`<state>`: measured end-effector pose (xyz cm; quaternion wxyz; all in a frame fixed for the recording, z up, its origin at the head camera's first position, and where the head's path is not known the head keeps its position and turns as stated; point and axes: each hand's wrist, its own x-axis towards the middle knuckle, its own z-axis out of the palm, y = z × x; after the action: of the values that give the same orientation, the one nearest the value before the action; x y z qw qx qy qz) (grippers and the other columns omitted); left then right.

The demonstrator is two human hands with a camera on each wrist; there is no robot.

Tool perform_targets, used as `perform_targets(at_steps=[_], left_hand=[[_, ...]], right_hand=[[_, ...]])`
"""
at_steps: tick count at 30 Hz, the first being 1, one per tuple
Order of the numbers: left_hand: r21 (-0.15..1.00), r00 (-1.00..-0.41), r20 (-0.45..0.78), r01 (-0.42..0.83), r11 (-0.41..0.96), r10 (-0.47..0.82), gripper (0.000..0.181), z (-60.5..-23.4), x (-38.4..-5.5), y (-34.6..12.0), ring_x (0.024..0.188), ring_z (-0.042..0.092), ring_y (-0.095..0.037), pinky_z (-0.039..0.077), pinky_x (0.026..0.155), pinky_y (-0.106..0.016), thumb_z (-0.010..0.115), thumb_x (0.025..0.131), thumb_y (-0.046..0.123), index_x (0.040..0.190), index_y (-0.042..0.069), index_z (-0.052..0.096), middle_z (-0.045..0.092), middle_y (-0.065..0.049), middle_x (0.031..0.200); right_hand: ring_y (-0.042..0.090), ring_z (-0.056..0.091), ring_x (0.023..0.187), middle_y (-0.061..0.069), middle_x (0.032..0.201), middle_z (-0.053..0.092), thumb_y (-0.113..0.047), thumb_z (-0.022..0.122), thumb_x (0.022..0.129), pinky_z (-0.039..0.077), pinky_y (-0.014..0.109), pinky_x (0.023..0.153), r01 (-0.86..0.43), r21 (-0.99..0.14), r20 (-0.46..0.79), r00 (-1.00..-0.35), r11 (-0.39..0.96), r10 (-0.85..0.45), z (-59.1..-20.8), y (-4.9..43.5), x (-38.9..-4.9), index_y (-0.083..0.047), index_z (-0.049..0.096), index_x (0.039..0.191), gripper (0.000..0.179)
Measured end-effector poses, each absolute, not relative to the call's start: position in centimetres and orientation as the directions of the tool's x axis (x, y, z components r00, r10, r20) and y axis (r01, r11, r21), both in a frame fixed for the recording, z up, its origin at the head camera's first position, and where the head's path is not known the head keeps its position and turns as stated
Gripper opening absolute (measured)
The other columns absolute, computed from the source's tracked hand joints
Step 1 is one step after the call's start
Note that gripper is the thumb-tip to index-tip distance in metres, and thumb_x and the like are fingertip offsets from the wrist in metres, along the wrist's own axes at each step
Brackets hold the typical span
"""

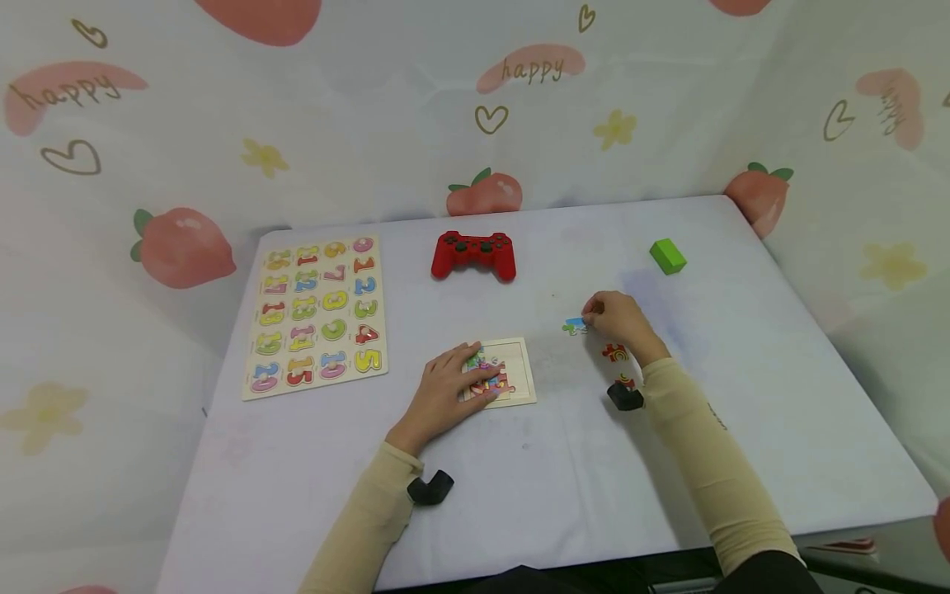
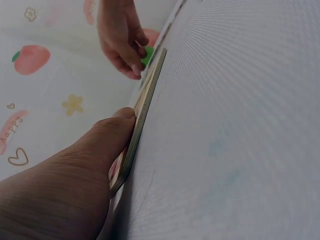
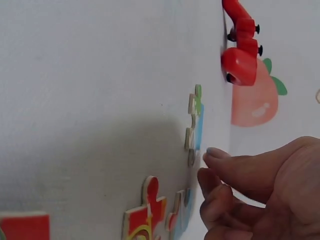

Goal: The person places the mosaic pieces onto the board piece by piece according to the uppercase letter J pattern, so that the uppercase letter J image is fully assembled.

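My left hand (image 1: 448, 384) lies with spread fingers across a small wooden jigsaw board (image 1: 523, 371) with colourful pieces (image 1: 500, 381) in it. In the left wrist view the thumb (image 2: 117, 127) rests at the edge of the board (image 2: 145, 107). My right hand (image 1: 619, 320) is low over the table, its fingertips right at the end of a blue and green jigsaw piece (image 1: 573, 327). In the right wrist view the thumb and forefinger (image 3: 217, 154) are beside that piece (image 3: 198, 120), with nothing visible between them. The other fingers curl loosely.
Red jigsaw pieces (image 1: 614, 352) lie under the right wrist, near a black wrist camera (image 1: 625, 396). A red game controller (image 1: 472, 256) is at the back centre, a green block (image 1: 668, 256) at the back right. At the left lies a number puzzle board (image 1: 319, 318).
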<state>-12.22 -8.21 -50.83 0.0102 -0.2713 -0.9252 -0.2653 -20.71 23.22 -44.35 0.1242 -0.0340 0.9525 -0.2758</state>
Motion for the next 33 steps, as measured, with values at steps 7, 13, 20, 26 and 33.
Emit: perform_targets(at_steps=[7,13,20,26,33], left_hand=[[0.479,-0.854,0.156,0.505,0.718,0.497,0.044,-50.8,-12.2,-8.1,0.137,0.021,-0.016,0.023,0.103,-0.045,0.057,0.084,0.054,0.125,0.038,0.057,0.033,0.004,0.147],[0.482,-0.856,0.151,0.501,0.719,0.495,0.044,-50.8,-12.2,-8.2,0.137,0.020,-0.017,0.023,0.103,-0.045,0.056,0.084,0.055,0.126,0.039,0.056,0.032,0.004,0.147],[0.483,-0.850,0.164,0.512,0.711,0.500,0.044,-50.7,-12.2,-8.2,0.137,0.021,-0.017,0.023,0.102,-0.046,0.057,0.084,0.054,0.126,0.038,0.056,0.033,0.003,0.146],[0.482,-0.850,0.156,0.510,0.713,0.502,0.045,-50.7,-12.2,-8.2,0.137,0.020,-0.017,0.022,0.103,-0.045,0.057,0.084,0.054,0.127,0.039,0.055,0.032,0.002,0.147],[0.492,-0.850,0.159,0.509,0.707,0.502,0.045,-50.8,-12.3,-8.2,0.137,0.019,-0.016,0.021,0.103,-0.045,0.057,0.085,0.053,0.128,0.039,0.054,0.032,0.002,0.147]], right_hand=[[0.030,0.049,0.085,0.016,0.095,0.055,-0.011,0.065,0.084,0.043,0.040,0.071,-0.056,-0.520,-0.243,-0.947,0.852,-0.211,-44.0,23.2,-20.7,-0.009,0.064,0.106,0.022],[0.029,0.047,0.083,0.016,0.094,0.052,-0.011,0.065,0.085,0.042,0.035,0.066,-0.027,-0.525,-0.268,-0.943,0.851,-0.196,-44.4,23.1,-20.5,-0.010,0.064,0.105,0.021],[0.028,0.047,0.079,0.014,0.090,0.053,-0.011,0.064,0.086,0.041,0.036,0.065,-0.049,-0.522,-0.249,-0.946,0.851,-0.208,-44.4,23.0,-20.0,-0.010,0.063,0.106,0.020],[0.026,0.048,0.073,0.013,0.087,0.053,-0.011,0.063,0.087,0.041,0.034,0.061,-0.065,-0.524,-0.245,-0.943,0.849,-0.224,-44.3,23.2,-19.7,-0.009,0.062,0.107,0.021],[0.024,0.049,0.069,0.012,0.084,0.055,-0.012,0.061,0.088,0.041,0.034,0.060,-0.068,-0.538,-0.247,-0.940,0.840,-0.234,-44.4,23.3,-19.4,-0.009,0.060,0.109,0.021]])
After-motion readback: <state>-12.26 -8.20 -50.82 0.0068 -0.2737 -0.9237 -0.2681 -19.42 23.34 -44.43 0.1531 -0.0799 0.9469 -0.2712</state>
